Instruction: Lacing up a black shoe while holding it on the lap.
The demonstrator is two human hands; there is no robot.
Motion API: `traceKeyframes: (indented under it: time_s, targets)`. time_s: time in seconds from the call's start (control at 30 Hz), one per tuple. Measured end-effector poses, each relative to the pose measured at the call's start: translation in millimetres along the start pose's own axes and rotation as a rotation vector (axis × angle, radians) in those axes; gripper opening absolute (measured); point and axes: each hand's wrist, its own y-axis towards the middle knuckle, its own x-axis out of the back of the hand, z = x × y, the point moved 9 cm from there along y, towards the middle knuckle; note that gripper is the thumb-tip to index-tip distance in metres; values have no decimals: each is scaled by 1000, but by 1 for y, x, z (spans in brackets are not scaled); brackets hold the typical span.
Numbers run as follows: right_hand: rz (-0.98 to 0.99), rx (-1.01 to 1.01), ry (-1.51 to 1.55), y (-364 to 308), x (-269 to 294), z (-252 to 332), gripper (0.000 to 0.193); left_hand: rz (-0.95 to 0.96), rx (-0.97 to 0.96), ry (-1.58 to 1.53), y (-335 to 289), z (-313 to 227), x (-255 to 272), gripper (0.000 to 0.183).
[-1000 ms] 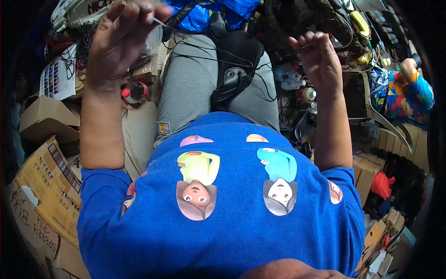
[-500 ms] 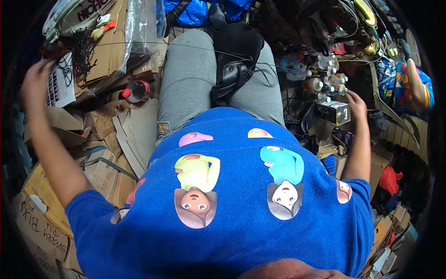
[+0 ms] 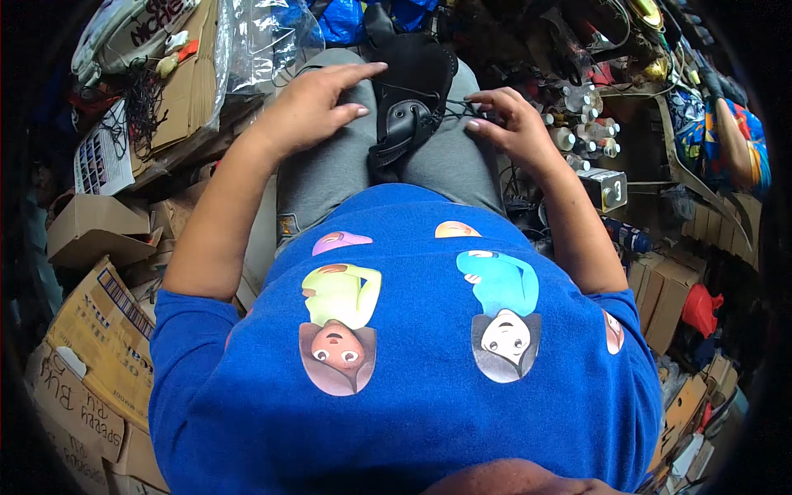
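Note:
A black leather shoe upper (image 3: 412,78) lies on my lap, its lower part showing an eyelet and stitched edges. My left hand (image 3: 318,107) hovers over the left thigh, thumb and forefinger apart, with the fingertip close to the upper's left edge. Nothing shows between those fingers. To the right of the upper, my right hand (image 3: 520,128) is curled, with black thread (image 3: 456,107) running from the upper's edge to its fingertips. The exact grip on the thread is partly hidden by the fingers.
Flattened cardboard (image 3: 177,99) and clear plastic wrap (image 3: 264,49) stand at the left. Several small bottles (image 3: 586,124) and a metal tin (image 3: 606,188) are at the right. Open boxes (image 3: 99,231) lie lower left. Another person's arm (image 3: 734,144) shows far right.
Both hands have come in from far out at the sides to the shoe upper. The thread stretched across the lap has gone slack, and loops now lie by my right fingers.

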Motion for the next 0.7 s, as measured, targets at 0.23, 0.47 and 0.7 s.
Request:
traceKeyframes:
  time_s: [0.23,0.47,0.7]
  targets:
    - [24,-49,105,8,2,-18,30,-244,-185,79,20,-17,15,40]
    - [-71,120,-60,13,11,-6,30,-102,-205,164,69,-56,-18,45]
    - [-115,149,40,11,21,21,18,280,-47,2,86,-19,-43,31]
